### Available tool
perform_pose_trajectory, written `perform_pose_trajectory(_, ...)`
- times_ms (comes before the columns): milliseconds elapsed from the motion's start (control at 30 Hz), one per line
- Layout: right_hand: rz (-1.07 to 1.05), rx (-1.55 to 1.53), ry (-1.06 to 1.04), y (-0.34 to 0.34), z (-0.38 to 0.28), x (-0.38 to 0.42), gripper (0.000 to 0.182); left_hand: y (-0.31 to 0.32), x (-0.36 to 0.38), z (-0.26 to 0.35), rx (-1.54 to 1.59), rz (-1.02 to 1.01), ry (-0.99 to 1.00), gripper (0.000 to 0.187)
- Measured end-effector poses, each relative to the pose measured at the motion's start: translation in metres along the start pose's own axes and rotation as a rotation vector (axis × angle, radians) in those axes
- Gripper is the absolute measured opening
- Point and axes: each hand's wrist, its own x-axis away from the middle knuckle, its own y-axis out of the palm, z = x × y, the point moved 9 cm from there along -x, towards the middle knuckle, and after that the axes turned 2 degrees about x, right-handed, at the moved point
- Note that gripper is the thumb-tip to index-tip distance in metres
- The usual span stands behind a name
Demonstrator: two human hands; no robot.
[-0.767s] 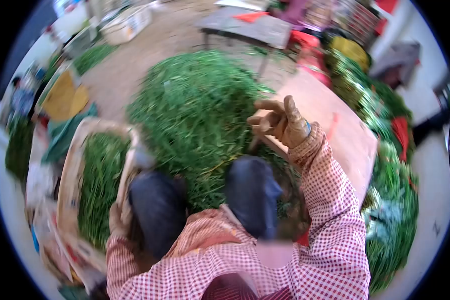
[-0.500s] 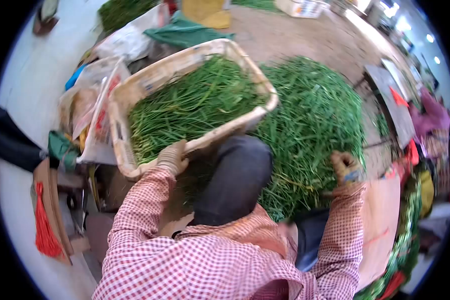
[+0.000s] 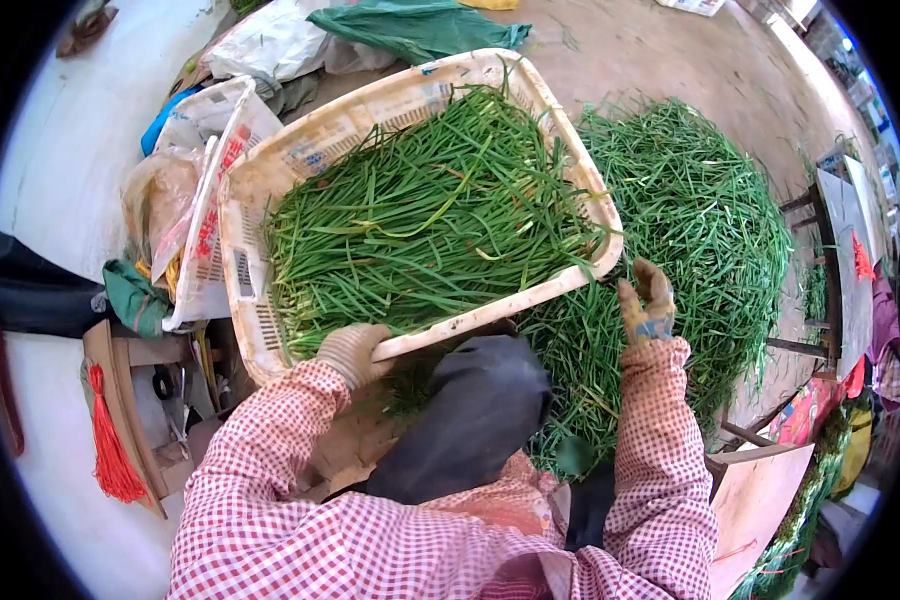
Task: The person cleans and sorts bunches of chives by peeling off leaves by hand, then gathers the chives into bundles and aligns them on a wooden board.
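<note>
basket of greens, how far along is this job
Done: the basket is already heaped with green stalks. In hand: the left hand grips its near rim, while the right hand is open near the far corner. Left: a big loose pile remains on the ground.

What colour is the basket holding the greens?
The basket is cream-white plastic, seen clearly in the head view.
</note>
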Motion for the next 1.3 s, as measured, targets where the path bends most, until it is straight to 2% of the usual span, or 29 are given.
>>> perform_pose_trajectory(67,0.006,0.242,-0.226,0.002,-0.061,-0.019,0.055,0.0,-0.001,0.002,0.021,-0.026,0.027,0.033)
perform_pose_trajectory(133,-0.051,0.342,-0.289,0.019,-0.106,-0.034,0.074,-0.017,-0.003,-0.001,0.113,-0.03,0.047,0.04)
perform_pose_trajectory(167,-0.144,0.344,-0.237,0.028,-0.122,-0.041,0.085,-0.013,-0.009,-0.016,0.312,0.027,0.062,0.047)
perform_pose_trajectory(200,-0.254,0.346,-0.181,0.044,-0.131,-0.043,0.095,-0.01,-0.014,-0.016,0.321,0.007,0.071,0.047)
perform_pose_trajectory(233,-0.357,0.482,-0.201,0.064,-0.13,-0.042,0.107,-0.019,-0.017,-0.01,0.439,0.152,0.111,0.047)
perform_pose_trajectory(267,-0.52,0.656,-0.196,0.083,-0.126,-0.043,0.105,-0.037,-0.02,-0.002,0.554,0.312,0.149,0.048)
perform_pose_trajectory(333,-0.643,0.945,-0.328,0.112,-0.13,-0.054,0.106,-0.055,-0.045,0.042,0.321,0.405,0.3,0.057)
perform_pose_trajectory(367,-0.754,1.074,-0.301,0.124,-0.131,-0.069,0.107,-0.07,-0.06,0.061,0.248,0.461,0.363,0.058)
perform_pose_trajectory(400,-0.766,1.05,-0.321,0.13,-0.126,-0.079,0.106,-0.072,-0.077,0.071,0.158,0.417,0.341,0.063)
perform_pose_trajectory(467,-0.936,0.94,-0.109,0.131,-0.096,-0.071,0.102,-0.047,-0.092,0.078,0.259,0.295,0.421,0.057)
perform_pose_trajectory(533,-0.73,0.773,-0.322,0.112,-0.121,-0.063,0.086,-0.035,-0.08,0.071,0.426,0.139,0.483,0.048)
perform_pose_trajectory(567,-0.6,0.731,-0.449,0.097,-0.135,-0.062,0.084,-0.032,-0.069,0.07,0.433,0.071,0.531,0.038)
perform_pose_trajectory(600,-0.444,0.69,-0.596,0.077,-0.135,-0.064,0.077,-0.028,-0.06,0.064,0.44,0.119,0.597,0.033)
perform_pose_trajectory(667,-0.247,0.647,-0.679,0.052,-0.137,-0.07,0.058,-0.045,-0.028,0.036,0.438,0.208,0.578,0.03)
perform_pose_trajectory(700,-0.196,0.613,-0.758,0.048,-0.142,-0.07,0.054,-0.052,-0.013,0.017,0.433,0.24,0.549,0.03)
perform_pose_trajectory(767,-0.241,0.589,-0.761,0.066,-0.158,-0.065,0.058,-0.072,0.033,-0.038,0.291,0.556,0.348,0.029)
perform_pose_trajectory(800,-0.277,0.607,-0.733,0.081,-0.175,-0.065,0.062,-0.079,0.051,-0.068,0.185,0.664,0.18,0.03)
perform_pose_trajectory(833,-0.338,0.595,-0.723,0.107,-0.196,-0.055,0.068,-0.09,0.075,-0.1,0.146,0.682,-0.017,0.028)
perform_pose_trajectory(867,-0.384,0.598,-0.732,0.133,-0.229,-0.054,0.074,-0.096,0.099,-0.126,-0.03,0.846,-0.179,0.039)
perform_pose_trajectory(900,-0.485,0.71,-0.636,0.159,-0.26,-0.05,0.083,-0.099,0.111,-0.147,-0.121,0.92,-0.321,0.044)
perform_pose_trajectory(933,-0.561,0.658,-0.659,0.192,-0.266,-0.045,0.093,-0.097,0.124,-0.163,-0.21,0.974,-0.473,0.05)
perform_pose_trajectory(967,-0.644,0.721,-0.661,0.223,-0.286,-0.042,0.101,-0.102,0.126,-0.167,-0.197,1.005,-0.494,0.05)
perform_pose_trajectory(1033,-0.751,0.789,-0.819,0.29,-0.299,-0.032,0.108,-0.094,0.111,-0.179,-0.048,0.821,-0.554,0.053)
perform_pose_trajectory(1133,-0.866,0.85,-0.919,0.366,-0.335,-0.024,0.117,-0.1,0.104,-0.183,-0.003,0.765,-0.558,0.052)
perform_pose_trajectory(1200,-0.899,0.824,-0.977,0.405,-0.358,-0.014,0.121,-0.094,0.103,-0.186,0.028,0.816,-0.541,0.051)
perform_pose_trajectory(1300,-1.039,0.939,-0.959,0.456,-0.354,-0.012,0.123,-0.097,0.1,-0.183,0.06,0.912,-0.499,0.046)
